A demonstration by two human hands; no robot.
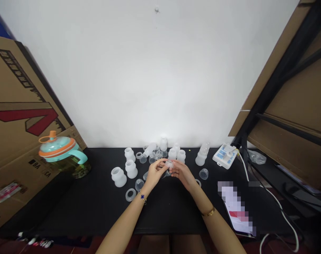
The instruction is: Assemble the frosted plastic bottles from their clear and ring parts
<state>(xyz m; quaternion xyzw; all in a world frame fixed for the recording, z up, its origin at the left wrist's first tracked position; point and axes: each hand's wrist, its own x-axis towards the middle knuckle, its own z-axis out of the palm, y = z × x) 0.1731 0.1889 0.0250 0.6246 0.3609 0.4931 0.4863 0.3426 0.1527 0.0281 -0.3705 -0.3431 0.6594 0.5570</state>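
Observation:
Above the black tabletop, my left hand (pixel 155 173) and my right hand (pixel 183 173) meet. Between their fingertips is a small translucent collar ring (pixel 169 163), pinched from both sides. Something clear shows just below it, partly hidden by my fingers. Left of my left hand stand several frosted white waisted bottles, the nearest bottle (pixel 119 177) with an open mouth. A loose ring (pixel 130 194) and a clear dome cap (pixel 139 184) lie by my left wrist. To the right of my right hand rests another clear dome cap (pixel 203 174).
More bottles and clear caps (pixel 158 154) crowd the back by the wall. A capped bottle (pixel 202 156) stands back right, near a white power strip (pixel 225 155) with a cable. A phone (pixel 237 210) lies front right; a large lidded jug (pixel 66 157) is left.

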